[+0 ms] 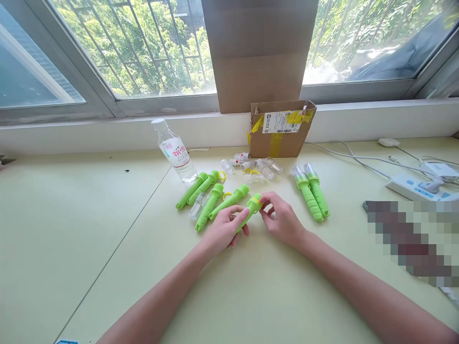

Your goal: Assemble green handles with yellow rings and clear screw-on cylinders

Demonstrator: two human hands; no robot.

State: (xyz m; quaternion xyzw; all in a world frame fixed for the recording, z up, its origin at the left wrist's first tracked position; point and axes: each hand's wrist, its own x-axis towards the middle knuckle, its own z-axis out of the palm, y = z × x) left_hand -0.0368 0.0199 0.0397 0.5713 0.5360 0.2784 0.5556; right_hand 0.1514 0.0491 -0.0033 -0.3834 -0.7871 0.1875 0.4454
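A green ribbed tube [253, 206] with a threaded top and a yellow ring round its neck is held in my left hand [226, 228], thumb along its side. At the ring, the bent fingertips of my right hand [278, 216] touch the tube's neck. Left of my hands lie several green tubes [207, 208] without caps, with a clear cap [198, 205] and a loose yellow ring [227, 196] among them. Two green tubes with clear caps [312, 193] lie side by side to the right.
Clear caps and small white parts [263, 168] lie before an open cardboard box [276, 138]. A water bottle [177, 155] stands back left. At the right are a power strip [412, 187], cables and a blurred-out object [409, 239].
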